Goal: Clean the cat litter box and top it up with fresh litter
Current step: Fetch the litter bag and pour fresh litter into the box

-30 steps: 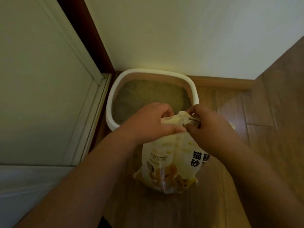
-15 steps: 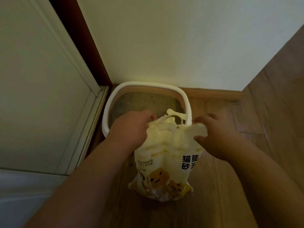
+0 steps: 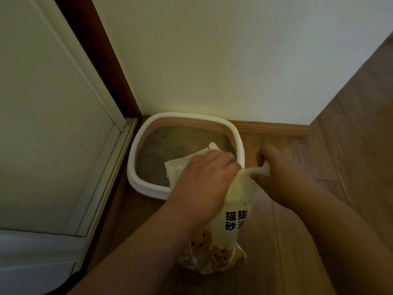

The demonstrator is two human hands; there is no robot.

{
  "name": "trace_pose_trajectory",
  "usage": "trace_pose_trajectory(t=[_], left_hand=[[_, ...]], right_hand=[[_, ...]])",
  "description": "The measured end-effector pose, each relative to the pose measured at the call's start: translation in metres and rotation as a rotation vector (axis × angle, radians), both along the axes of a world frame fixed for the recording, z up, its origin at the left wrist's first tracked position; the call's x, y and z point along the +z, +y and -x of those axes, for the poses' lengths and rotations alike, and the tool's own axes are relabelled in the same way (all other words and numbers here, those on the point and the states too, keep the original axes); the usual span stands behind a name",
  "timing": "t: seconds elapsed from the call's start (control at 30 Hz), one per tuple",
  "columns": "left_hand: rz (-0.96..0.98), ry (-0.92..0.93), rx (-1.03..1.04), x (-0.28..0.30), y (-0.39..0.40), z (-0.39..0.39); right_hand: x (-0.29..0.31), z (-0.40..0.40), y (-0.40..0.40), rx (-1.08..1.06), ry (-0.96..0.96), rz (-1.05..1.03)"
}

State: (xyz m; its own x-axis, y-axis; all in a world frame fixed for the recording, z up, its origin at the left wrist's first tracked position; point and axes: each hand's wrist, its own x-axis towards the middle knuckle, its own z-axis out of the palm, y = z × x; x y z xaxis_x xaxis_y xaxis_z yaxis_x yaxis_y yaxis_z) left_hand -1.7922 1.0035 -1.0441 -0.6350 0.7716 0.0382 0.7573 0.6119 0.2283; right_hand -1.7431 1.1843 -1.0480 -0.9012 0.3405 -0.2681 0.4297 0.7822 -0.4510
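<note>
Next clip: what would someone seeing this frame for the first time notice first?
Two bare hands at centre pulling apart the top of a yellow cat litter bag that stands on the wooden floor: the left hand grips one side, the right hand pinches the stretched edge. Behind them, a white-rimmed litter box sits in the wall corner, holding grey litter.

Showing a dim, warm, yellowish cast throughout, with no glare. Brightening most on the pale plaster wall (image 3: 212,50) above the white-rimmed plastic litter box (image 3: 238,133), darkening toward the brown wooden plank floor (image 3: 350,124) at right and the lower corners. Bending straight edges of the cream panelled door (image 3: 53,103) in wide-angle distortion. Softening fine detail everywhere, blurring the forearms nearest the lens.
</note>
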Motion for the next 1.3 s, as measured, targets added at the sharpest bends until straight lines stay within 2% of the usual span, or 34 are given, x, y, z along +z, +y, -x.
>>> trace_pose_trajectory(t=[0.17,0.33,0.5,0.63,0.73,0.83,0.97,1.1,1.2,1.3], left_hand=[[-0.072,0.012,-0.010,-0.018,0.013,-0.012],[-0.059,-0.021,0.049,-0.029,0.014,-0.010],[-0.153,-0.092,0.080,-0.031,0.023,-0.016],[-0.067,-0.121,0.096,-0.033,0.031,-0.018],[-0.097,-0.182,0.214,-0.035,0.033,-0.015],[-0.126,-0.333,0.314,-0.036,0.032,-0.013],[-0.083,-0.458,0.303,-0.030,0.032,-0.018],[-0.009,-0.352,0.236,-0.019,0.030,-0.026],[0.017,-0.346,0.190,-0.003,0.032,-0.036],[-0.071,-0.331,0.203,0.015,0.026,-0.035]], right_hand=[[0.002,-0.001,0.006,0.020,-0.057,-0.021],[0.007,-0.002,0.006,0.022,-0.151,-0.026],[0.010,-0.002,0.001,0.168,-0.105,0.034],[0.011,-0.004,0.004,0.169,-0.063,0.190],[0.011,-0.005,0.004,0.153,-0.041,0.328],[0.008,-0.006,0.003,0.144,-0.074,0.397],[0.012,-0.012,0.002,0.278,-0.148,0.278],[0.015,-0.017,0.003,0.345,-0.235,0.219],[0.018,-0.018,0.003,0.360,-0.281,0.200],[0.022,-0.018,0.006,0.382,-0.311,0.217]])
